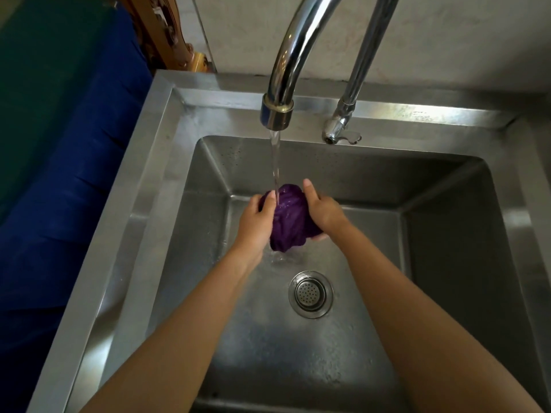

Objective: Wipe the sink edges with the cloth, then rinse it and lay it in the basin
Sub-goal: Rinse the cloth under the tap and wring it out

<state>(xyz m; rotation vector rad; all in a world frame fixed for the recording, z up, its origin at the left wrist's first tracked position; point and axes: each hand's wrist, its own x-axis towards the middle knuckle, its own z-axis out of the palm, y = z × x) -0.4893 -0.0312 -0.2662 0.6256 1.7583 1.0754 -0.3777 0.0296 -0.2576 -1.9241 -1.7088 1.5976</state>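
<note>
A bunched purple cloth [288, 217] is held over the steel basin [447, 263], soaked and dripping. My left hand [256, 223] grips its left side and my right hand [323, 211] grips its right side, thumb on top. A stream of water [275, 165] runs from the chrome tap spout [277, 110] straight onto the top of the cloth between my hands. The sink's flat steel edge [143, 186] frames the basin on all sides.
A round perforated drain strainer [310, 294] sits in the basin floor below my hands. The tap handle and base [340, 129] stand on the back rim. A blue and green covering [68, 162] lies left of the sink. A tiled wall rises behind.
</note>
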